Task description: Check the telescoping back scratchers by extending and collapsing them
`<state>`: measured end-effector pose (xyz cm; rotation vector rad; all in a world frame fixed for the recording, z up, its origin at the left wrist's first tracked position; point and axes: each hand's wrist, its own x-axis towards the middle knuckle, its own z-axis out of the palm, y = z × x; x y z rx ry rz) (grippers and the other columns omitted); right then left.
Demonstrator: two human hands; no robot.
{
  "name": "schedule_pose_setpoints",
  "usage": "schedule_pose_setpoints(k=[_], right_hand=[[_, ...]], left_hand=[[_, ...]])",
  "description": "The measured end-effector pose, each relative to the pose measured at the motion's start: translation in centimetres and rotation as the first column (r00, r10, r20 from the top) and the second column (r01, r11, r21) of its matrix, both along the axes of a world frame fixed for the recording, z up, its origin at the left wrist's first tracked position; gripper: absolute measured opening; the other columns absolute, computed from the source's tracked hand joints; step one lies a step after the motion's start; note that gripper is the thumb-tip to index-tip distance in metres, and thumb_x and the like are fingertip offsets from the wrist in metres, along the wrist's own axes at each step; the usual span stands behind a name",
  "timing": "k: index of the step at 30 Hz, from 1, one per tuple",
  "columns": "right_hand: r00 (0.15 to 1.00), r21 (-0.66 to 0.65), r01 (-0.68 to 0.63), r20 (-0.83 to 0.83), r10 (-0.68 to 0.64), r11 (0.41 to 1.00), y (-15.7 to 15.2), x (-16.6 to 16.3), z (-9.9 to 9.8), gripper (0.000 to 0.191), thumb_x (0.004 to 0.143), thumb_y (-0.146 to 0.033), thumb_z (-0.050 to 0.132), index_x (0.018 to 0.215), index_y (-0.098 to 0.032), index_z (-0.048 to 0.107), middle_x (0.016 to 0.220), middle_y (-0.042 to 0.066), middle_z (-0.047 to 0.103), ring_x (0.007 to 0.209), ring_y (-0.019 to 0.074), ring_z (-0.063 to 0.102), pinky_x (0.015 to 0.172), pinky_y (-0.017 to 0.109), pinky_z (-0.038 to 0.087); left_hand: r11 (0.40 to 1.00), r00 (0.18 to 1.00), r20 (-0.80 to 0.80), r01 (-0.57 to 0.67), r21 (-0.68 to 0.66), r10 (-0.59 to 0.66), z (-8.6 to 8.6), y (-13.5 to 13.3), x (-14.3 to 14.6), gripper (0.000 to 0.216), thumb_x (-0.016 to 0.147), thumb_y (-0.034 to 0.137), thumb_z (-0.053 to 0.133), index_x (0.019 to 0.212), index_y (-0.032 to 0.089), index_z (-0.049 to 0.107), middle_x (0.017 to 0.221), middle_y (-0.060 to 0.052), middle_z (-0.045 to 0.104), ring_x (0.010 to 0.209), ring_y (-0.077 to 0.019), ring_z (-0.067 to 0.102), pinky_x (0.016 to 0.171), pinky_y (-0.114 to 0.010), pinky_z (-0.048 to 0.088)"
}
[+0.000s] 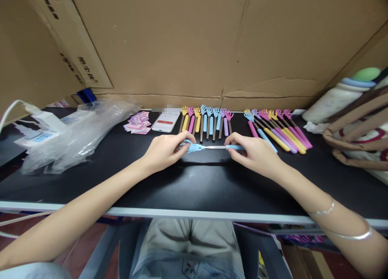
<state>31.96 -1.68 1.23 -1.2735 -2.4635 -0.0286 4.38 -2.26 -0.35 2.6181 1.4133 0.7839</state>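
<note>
Scratcher (212,147): head (195,147) pinched by left fingers (181,151), handle (235,147) by right fingers (235,138) | plastic bag (83,135): contents unclear

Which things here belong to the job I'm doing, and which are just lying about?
Seemingly the job:
blue claw-headed stick, held
middle row of claw-headed pieces
right row of claw-headed sticks

Probably just lying about:
phone
clear plastic bag
pink cards (unsure)

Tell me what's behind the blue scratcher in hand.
Behind the blue scratcher: a row of scratchers with yellow, pink, blue and purple heads, then cardboard. The left hand and right hand cover patches behind them; can't tell what's there.
</note>
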Motion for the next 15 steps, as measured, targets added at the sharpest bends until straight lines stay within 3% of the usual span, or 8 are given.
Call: schedule_pose_setpoints(k=[15], right_hand=[[1.0,0.008,0.002,0.001,-0.002,1.0,-0.04,0.01,-0.08,0.014,0.085,-0.031,0.049,0.091,-0.022,0.057,0.067,-0.003,0.06,0.052,0.0104,0.049,0.053,0.021,0.029]], left_hand=[[1.0,1.0,-0.01,-0.006,0.004,0.006,0.05,0.1,0.1,0.019,0.093,0.031,0.045,0.103,0.026,0.06,0.064,0.007,0.057,0.056,-0.01,0.053,0.056,-0.02,0.03]])
